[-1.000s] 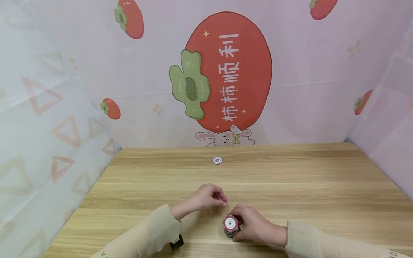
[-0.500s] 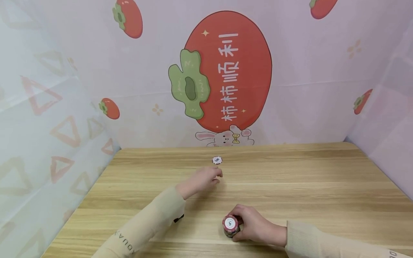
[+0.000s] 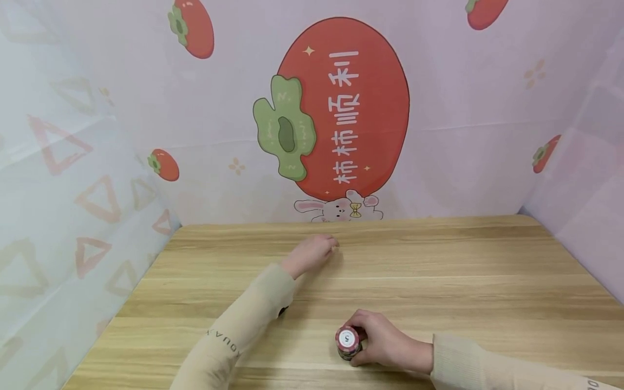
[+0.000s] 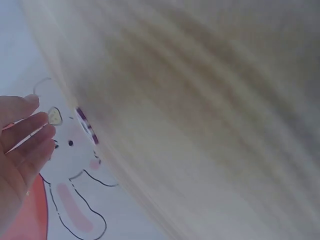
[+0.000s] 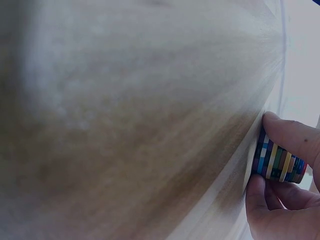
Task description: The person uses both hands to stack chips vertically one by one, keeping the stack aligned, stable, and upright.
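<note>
At the far side of the table my left hand [image 3: 313, 253] reaches forward and hides a white-and-purple poker chip from the head view. The left wrist view shows that poker chip [image 4: 87, 126] lying flat on the tabletop, a short gap from my fingers, which are loosely bent with nothing between them. Near the front, my right hand [image 3: 387, 341] grips an upright stack of poker chips [image 3: 347, 338] by its sides, topped by a red chip marked 5. Edges of several colours show along the stack [image 5: 280, 159] in the right wrist view, between thumb and fingers down by the table.
The wood-grain table [image 3: 463, 281] runs back to a pale cloth backdrop [image 3: 463, 162] printed with a large red persimmon and a rabbit. Similar cloth walls [image 3: 58, 189] close in the left and right sides.
My left hand has moved from beside the stack forward to the far poker chip, now covering it in the head view. My right hand keeps its grip on the stack in place.
</note>
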Tool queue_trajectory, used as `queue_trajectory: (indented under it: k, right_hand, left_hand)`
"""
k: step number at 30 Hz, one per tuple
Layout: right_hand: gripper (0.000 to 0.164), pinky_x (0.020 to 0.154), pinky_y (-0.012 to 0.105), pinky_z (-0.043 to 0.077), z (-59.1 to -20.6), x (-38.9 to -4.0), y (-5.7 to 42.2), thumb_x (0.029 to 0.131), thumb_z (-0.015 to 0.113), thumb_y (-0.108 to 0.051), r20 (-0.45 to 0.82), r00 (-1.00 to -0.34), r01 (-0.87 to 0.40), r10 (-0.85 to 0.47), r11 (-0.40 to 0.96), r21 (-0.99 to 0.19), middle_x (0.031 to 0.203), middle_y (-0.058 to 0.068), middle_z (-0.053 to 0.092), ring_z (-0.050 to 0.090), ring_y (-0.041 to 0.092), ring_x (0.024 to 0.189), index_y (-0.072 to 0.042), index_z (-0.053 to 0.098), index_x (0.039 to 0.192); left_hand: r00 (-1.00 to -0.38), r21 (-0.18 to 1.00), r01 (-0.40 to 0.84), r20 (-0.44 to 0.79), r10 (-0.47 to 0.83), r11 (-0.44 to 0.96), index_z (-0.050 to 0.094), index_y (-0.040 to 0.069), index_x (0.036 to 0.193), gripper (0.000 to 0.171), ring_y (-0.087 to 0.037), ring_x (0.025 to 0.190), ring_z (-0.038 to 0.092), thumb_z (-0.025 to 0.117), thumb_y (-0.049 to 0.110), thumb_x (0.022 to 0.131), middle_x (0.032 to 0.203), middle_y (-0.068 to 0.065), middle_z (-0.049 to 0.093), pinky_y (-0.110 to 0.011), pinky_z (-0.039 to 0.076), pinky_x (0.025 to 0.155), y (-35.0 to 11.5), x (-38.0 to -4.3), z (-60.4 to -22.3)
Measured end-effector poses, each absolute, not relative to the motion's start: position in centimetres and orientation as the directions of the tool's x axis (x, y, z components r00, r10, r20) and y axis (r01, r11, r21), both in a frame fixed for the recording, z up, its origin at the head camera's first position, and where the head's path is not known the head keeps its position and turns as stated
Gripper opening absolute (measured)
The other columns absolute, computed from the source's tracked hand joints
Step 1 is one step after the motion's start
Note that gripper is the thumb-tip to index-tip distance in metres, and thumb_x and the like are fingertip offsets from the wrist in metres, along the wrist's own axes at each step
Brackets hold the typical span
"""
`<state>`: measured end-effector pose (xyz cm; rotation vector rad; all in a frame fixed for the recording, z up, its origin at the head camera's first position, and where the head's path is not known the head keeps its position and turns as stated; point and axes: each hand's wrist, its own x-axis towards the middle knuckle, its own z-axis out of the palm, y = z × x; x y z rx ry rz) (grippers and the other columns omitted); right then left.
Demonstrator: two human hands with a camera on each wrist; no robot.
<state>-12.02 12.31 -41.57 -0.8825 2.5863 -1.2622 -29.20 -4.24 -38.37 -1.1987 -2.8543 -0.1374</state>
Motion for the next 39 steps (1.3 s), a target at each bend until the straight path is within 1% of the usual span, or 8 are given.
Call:
queue_trajectory:
  k: [5, 12, 16, 19, 24, 29, 35, 39]
  right_hand:
    - [0.043, 0.074, 0.021, 0.046, -41.7, -12.1, 12.2, 0.054, 0.084, -0.007, 0.127, -0.822, -0.446, -0.555, 0.489, -0.749, 0.087, -0.012, 0.056, 0.053, 0.0, 0.081, -0.01, 0.064, 0.091]
    - [0.043, 0.074, 0.021, 0.046, -41.6, -12.1, 12.3, 0.054, 0.084, -0.007, 0.131, -0.822, -0.444, -0.555, 0.479, -0.758, 0.087, -0.012, 0.056, 0.053, 0.0, 0.081, -0.011, 0.064, 0.092]
    - [0.043, 0.074, 0.021, 0.046, -41.6, -12.0, 12.3, 0.054, 0.084, -0.007, 0.128, -0.823, -0.436, -0.553, 0.471, -0.767, 0.087, -0.012, 0.055, 0.053, 0.0, 0.082, -0.012, 0.064, 0.092]
    - [0.043, 0.074, 0.021, 0.046, -41.5, -12.0, 12.3, 0.054, 0.084, -0.007, 0.13, -0.823, -0.44, -0.553, 0.477, -0.76, 0.087, -0.012, 0.055, 0.053, 0.0, 0.082, -0.012, 0.064, 0.092]
    - [0.043, 0.074, 0.021, 0.046, -41.5, -12.0, 12.3, 0.055, 0.084, -0.007, 0.128, -0.821, -0.442, -0.557, 0.476, -0.76, 0.087, -0.012, 0.056, 0.053, 0.0, 0.082, -0.011, 0.064, 0.092]
    - [0.042, 0.074, 0.021, 0.046, -41.6, -12.0, 12.3, 0.054, 0.084, -0.006, 0.145, -0.816, -0.459, -0.559, 0.475, -0.751, 0.087, -0.012, 0.056, 0.053, 0.0, 0.081, -0.01, 0.063, 0.092]
    - [0.042, 0.074, 0.021, 0.046, -41.6, -12.0, 12.3, 0.055, 0.084, -0.007, 0.14, -0.816, -0.456, -0.56, 0.477, -0.751, 0.087, -0.012, 0.056, 0.053, 0.0, 0.081, -0.01, 0.063, 0.092]
    - [0.042, 0.074, 0.021, 0.046, -41.6, -12.0, 12.3, 0.055, 0.083, -0.007, 0.138, -0.815, -0.452, -0.563, 0.469, -0.758, 0.087, -0.012, 0.056, 0.053, 0.0, 0.081, -0.01, 0.064, 0.092]
  left_hand:
    - [-0.711, 0.047, 0.704, 0.053, 0.702, 0.709, 0.061, 0.007, 0.111, 0.022, -0.019, 0.099, 0.057, 0.051, 0.013, 0.093, 0.109, -0.005, 0.06, -0.032, 0.045, 0.088, -4.3, -30.4, -38.8]
    - [-0.732, 0.066, 0.679, -0.012, 0.681, 0.731, 0.057, 0.011, 0.12, 0.028, -0.021, 0.11, 0.053, 0.05, 0.011, 0.093, 0.122, -0.005, 0.053, -0.034, 0.04, 0.095, -4.3, -31.1, -39.2]
    - [-0.753, 0.08, 0.649, -0.071, 0.654, 0.757, 0.052, 0.011, 0.127, 0.033, -0.025, 0.12, 0.046, 0.046, 0.011, 0.094, 0.132, -0.01, 0.046, -0.036, 0.034, 0.101, -4.0, -31.2, -39.3]
    - [-0.767, 0.078, 0.629, -0.095, 0.634, 0.773, 0.049, 0.01, 0.129, 0.035, -0.025, 0.122, 0.043, 0.045, 0.012, 0.095, 0.134, -0.011, 0.046, -0.035, 0.032, 0.102, -3.8, -31.2, -39.4]
    - [-0.785, 0.074, 0.608, -0.098, 0.612, 0.791, 0.057, 0.011, 0.119, 0.026, -0.02, 0.105, 0.055, 0.046, 0.011, 0.095, 0.112, -0.005, 0.059, -0.033, 0.04, 0.094, -3.6, -31.2, -39.5]
    - [-0.792, 0.061, 0.603, -0.071, 0.606, 0.795, 0.065, 0.009, 0.102, 0.017, -0.017, 0.083, 0.055, 0.051, 0.009, 0.092, 0.091, -0.004, 0.06, -0.031, 0.045, 0.082, -3.6, -31.0, -39.2]
    - [-0.798, 0.056, 0.598, -0.049, 0.6, 0.8, 0.062, 0.006, 0.097, 0.011, -0.016, 0.079, 0.051, 0.057, 0.005, 0.087, 0.088, -0.005, 0.054, -0.029, 0.045, 0.075, -3.9, -30.5, -38.5]
    - [-0.798, 0.038, 0.601, -0.019, 0.602, 0.798, 0.059, 0.008, 0.092, 0.011, -0.016, 0.076, 0.05, 0.059, 0.002, 0.084, 0.085, -0.004, 0.05, -0.028, 0.045, 0.07, -4.0, -30.4, -38.2]
